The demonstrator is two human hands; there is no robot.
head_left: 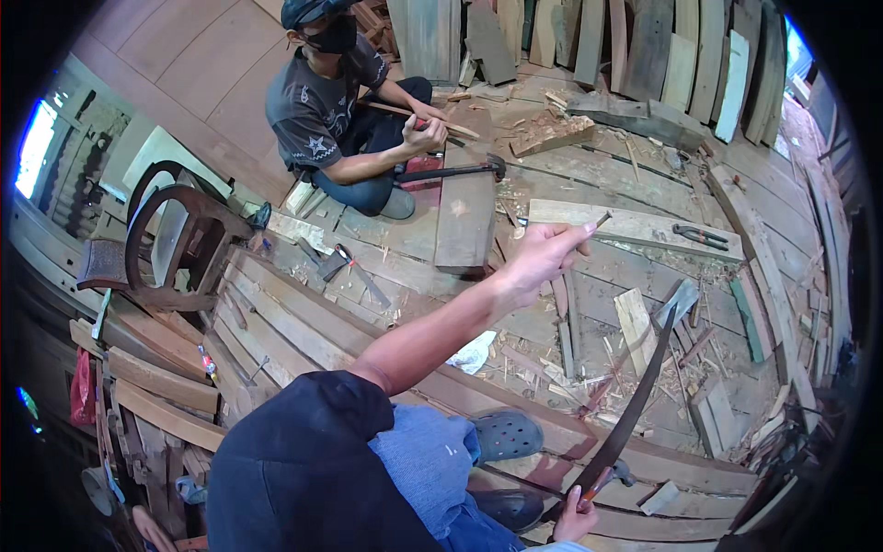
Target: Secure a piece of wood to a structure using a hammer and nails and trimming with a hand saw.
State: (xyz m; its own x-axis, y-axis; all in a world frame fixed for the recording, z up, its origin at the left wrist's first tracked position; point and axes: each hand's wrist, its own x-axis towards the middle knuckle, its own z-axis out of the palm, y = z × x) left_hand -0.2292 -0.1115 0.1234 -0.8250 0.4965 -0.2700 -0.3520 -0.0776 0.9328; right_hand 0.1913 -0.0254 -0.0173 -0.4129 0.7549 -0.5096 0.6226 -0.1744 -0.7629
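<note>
This was a woodworking workshop. The plank floor was covered with wood chips and offcuts. Many curved boards leaned at the far side. Pliers lay on a plank at the right, a hammer lay far, and an unfinished chair stood left.

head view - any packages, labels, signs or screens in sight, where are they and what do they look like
No clear package, sign or screen shows.
White crumpled bag or wrapper: on the plank floor just below the person's outstretched arm, soft and shapeless, plain white.
Print on the co-worker's shirt: sleeve of the dark grey T-shirt, upper left of centre, small pale shapes.
</note>
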